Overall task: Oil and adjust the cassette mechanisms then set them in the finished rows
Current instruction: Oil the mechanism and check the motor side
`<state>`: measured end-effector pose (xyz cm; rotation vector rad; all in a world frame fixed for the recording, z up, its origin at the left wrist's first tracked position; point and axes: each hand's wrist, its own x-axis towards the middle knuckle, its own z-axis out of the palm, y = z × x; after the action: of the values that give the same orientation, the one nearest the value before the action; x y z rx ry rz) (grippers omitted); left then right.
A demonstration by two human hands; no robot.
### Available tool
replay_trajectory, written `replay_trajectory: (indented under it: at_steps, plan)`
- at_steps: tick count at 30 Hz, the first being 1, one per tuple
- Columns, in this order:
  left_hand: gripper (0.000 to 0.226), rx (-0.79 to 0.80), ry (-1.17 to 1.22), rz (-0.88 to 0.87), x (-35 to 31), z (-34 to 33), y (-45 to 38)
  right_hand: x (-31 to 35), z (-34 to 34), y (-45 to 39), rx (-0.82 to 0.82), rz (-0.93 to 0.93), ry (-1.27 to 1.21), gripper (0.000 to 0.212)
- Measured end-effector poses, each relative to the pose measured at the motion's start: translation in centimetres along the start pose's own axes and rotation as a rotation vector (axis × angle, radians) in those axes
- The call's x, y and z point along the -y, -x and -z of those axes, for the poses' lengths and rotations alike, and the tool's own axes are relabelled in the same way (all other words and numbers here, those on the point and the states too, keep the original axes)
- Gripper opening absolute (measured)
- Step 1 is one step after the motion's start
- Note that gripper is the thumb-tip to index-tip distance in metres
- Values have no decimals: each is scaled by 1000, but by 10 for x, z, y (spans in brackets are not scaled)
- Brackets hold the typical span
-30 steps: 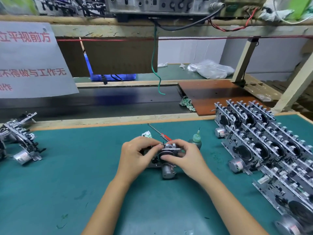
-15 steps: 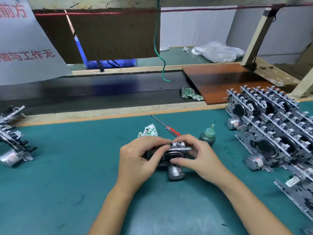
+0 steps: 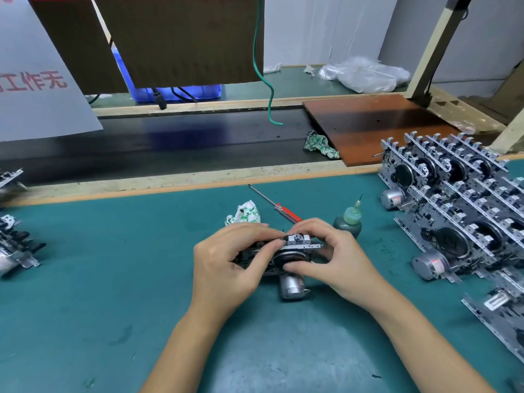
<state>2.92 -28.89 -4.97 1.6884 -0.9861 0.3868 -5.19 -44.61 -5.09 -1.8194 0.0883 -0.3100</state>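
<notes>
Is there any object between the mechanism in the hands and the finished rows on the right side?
The oil bottle stands just right of the held mechanism, partly toward the finished rows. Otherwise only bare mat lies between them.

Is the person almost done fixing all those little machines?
Not yet. Done: many mechanisms stand in finished rows on the right. In hand: the left hand and right hand both grip one cassette mechanism on the green mat, with the oil bottle and red screwdriver behind it, untouched. Left: a few more mechanisms wait at the left edge.
</notes>
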Motion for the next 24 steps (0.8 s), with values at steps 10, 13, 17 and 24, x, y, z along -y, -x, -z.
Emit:
replay_trajectory:
  at_steps: [10,13,17,24]
  plan:
    - [16,7,-14,11,-5,3,-1,3,5,23,-223,263,809,35]
    - [16,6,-11,16,-5,3,-2,4,4,23,-189,188,792,43]
    - [16,12,-13,10,-5,4,-2,4,3,25,-179,152,755,44]
    - [17,15,-7,21,-6,5,-2,6,2,23,-201,51,603,34]
